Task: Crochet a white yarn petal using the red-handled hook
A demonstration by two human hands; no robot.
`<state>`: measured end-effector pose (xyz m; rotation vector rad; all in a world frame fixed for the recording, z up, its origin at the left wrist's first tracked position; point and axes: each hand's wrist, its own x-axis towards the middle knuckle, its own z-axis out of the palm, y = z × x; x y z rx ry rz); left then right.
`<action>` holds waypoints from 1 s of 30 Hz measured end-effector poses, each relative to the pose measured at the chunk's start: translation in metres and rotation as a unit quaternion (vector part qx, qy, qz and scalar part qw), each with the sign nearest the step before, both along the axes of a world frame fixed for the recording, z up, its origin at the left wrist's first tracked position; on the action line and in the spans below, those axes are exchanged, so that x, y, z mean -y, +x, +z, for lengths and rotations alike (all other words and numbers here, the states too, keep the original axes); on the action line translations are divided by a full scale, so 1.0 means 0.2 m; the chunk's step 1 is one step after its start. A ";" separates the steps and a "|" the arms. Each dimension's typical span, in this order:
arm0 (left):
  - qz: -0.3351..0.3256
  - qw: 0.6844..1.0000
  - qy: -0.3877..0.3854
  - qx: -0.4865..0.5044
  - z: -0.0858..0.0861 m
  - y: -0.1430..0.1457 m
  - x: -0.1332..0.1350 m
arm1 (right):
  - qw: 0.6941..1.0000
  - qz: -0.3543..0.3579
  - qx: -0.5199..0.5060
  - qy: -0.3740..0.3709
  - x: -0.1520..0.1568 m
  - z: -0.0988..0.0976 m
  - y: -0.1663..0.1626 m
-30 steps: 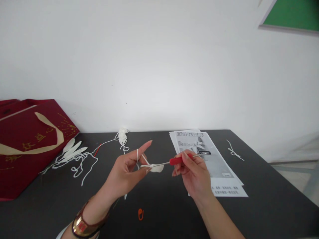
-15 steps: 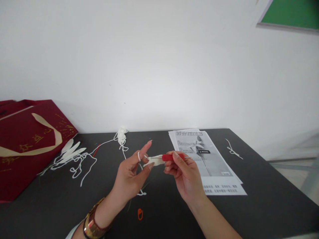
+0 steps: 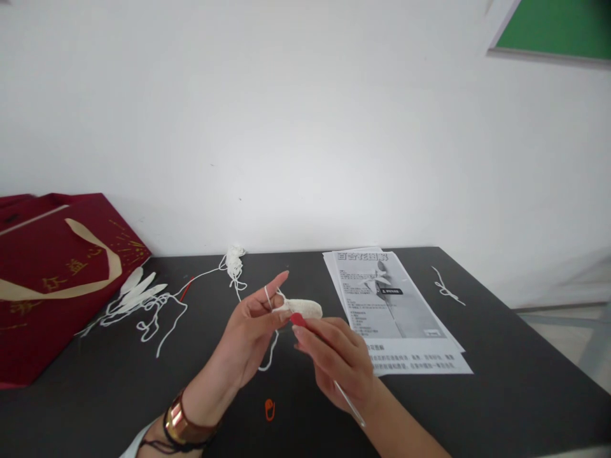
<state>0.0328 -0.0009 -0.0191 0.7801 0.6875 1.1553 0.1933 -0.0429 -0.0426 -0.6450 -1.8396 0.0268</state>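
My left hand [image 3: 252, 327] pinches a small white crocheted piece [image 3: 305, 309], its index finger raised with white yarn looped round it. The yarn drops below the hand in a loose loop over the table. In my right hand [image 3: 338, 356] is a crochet hook [image 3: 299, 319] with a red grip, its metal shaft sticking out below the palm toward the wrist. The hook's front end is at the near edge of the crocheted piece; whether its tip sits in a stitch I cannot tell.
A black table [image 3: 305, 420] bears an orange stitch marker [image 3: 270, 409], printed sheets [image 3: 415, 331], a bundle of white yarn [image 3: 233, 261], white petal-shaped pieces [image 3: 138, 292] with trailing yarn, a red stick [image 3: 186, 289] and a yarn scrap [image 3: 446, 291]. A dark red bag [image 3: 48, 331] stands left.
My right hand has moved down and turned, tilting the hook from level to slanting. More of the crocheted piece shows now, and the yarn loop hangs differently below my left hand.
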 end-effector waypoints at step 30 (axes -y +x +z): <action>-0.196 0.981 0.005 0.005 0.07 -0.14 -0.03 | 0.857 0.202 -0.347 -0.324 -0.05 0.09 0.12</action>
